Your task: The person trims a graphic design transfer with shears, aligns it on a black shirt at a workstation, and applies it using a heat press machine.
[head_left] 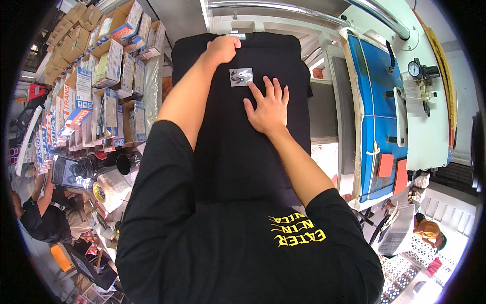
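Your left hand looks closed on the collar of the black fabric T-shirt laid before you — probably steadying it — while your right hand, spread wide, touches the square grey dragon-print film lying on it, maybe checking placement.

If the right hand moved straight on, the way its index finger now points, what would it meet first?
The right hand would probably meet the grey square on the laid-out black shirt first. Its index fingertip appears at the square's lower right corner; contact is unclear.

Black shirt, grey square film with black-and-white swirls
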A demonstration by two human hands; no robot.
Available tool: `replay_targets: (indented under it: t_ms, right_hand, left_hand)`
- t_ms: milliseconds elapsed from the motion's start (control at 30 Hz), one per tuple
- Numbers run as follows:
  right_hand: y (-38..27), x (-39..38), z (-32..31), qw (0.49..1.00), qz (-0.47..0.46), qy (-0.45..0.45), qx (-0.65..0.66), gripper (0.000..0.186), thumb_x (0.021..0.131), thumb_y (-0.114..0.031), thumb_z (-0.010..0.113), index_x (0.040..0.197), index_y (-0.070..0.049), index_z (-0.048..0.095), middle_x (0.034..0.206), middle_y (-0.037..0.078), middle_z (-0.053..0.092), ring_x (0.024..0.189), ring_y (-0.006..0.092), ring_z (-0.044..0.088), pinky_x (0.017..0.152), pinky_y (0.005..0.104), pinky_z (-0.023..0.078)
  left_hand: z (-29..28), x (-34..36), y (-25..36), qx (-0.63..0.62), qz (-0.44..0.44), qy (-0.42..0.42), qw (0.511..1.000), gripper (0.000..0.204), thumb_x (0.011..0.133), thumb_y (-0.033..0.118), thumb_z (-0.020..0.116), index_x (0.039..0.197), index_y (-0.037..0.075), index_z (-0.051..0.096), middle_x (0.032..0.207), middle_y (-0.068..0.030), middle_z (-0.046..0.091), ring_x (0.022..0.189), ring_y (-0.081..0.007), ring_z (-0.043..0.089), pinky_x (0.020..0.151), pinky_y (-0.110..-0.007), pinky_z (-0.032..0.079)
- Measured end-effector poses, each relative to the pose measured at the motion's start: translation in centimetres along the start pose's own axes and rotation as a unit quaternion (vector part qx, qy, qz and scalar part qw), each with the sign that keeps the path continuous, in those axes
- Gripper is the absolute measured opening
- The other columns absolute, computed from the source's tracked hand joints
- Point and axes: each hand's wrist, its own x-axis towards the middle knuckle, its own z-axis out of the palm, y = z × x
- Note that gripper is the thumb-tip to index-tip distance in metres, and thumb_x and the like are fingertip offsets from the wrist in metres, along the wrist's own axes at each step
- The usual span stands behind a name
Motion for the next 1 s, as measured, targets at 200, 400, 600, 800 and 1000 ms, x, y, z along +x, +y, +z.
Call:
replay_targets:
  t_ms: [200, 400, 600, 800, 1000]
  right_hand:
    - [0.1, -0.1, 0.3, 1.0, 0.007, 0.008, 0.0, 0.052, 0.094, -0.046, 0.052, 0.142, -0.028, 0.05, 0.151, 0.015, 0.037, 0.144, 0.0364, 0.026, 0.118, 0.0577, 0.014]
    - [0.0, -0.2, 0.3, 1.0, 0.006, 0.011, 0.004, 0.052, 0.094, -0.047, 0.05, 0.142, -0.027, 0.049, 0.152, 0.015, 0.036, 0.145, 0.0366, 0.024, 0.118, 0.0587, 0.013]
    - [0.1, -0.2, 0.4, 1.0, 0.005, 0.002, 0.006, 0.054, 0.095, -0.048, 0.049, 0.144, -0.026, 0.048, 0.154, 0.015, 0.034, 0.146, 0.0357, 0.023, 0.119, 0.0583, 0.011]
    - [0.1, -0.3, 0.5, 1.0, 0.005, 0.01, 0.011, 0.054, 0.094, -0.048, 0.049, 0.144, -0.027, 0.048, 0.153, 0.015, 0.034, 0.146, 0.0358, 0.023, 0.119, 0.0581, 0.011]
    - [0.2, -0.3, 0.5, 1.0, 0.004, 0.014, 0.014, 0.053, 0.094, -0.048, 0.05, 0.143, -0.027, 0.049, 0.153, 0.015, 0.035, 0.146, 0.0359, 0.023, 0.119, 0.0583, 0.011]
  left_hand:
    - [1.2, -7.2, -1.0, 0.001, 0.164, 0.246, 0.955, 0.027, 0.081, 0.005, 0.06, 0.105, 0.015, 0.066, 0.11, -0.0061, 0.064, 0.11, -0.0296, 0.059, 0.099, -0.051, 0.038]
    - [3.5, -18.8, 1.8, 0.037, 0.128, 0.23, 0.964, 0.037, 0.089, 0.027, 0.065, 0.126, 0.022, 0.063, 0.133, -0.0146, 0.051, 0.132, -0.0364, 0.042, 0.11, -0.063, 0.026]
    - [3.7, -19.7, 2.7, 0.111, 0.082, 0.19, 0.972, 0.04, 0.093, 0.032, 0.061, 0.132, 0.028, 0.06, 0.141, -0.0118, 0.046, 0.14, -0.0369, 0.034, 0.106, -0.077, 0.016]
    - [3.7, -19.7, 2.6, 0.115, 0.083, 0.194, 0.971, 0.04, 0.093, 0.032, 0.06, 0.132, 0.028, 0.059, 0.142, -0.0112, 0.046, 0.141, -0.0367, 0.034, 0.105, -0.079, 0.016]
    - [3.9, -19.7, 2.5, 0.113, 0.082, 0.193, 0.971, 0.04, 0.093, 0.032, 0.061, 0.133, 0.028, 0.059, 0.142, -0.0111, 0.046, 0.141, -0.0369, 0.034, 0.105, -0.079, 0.016]
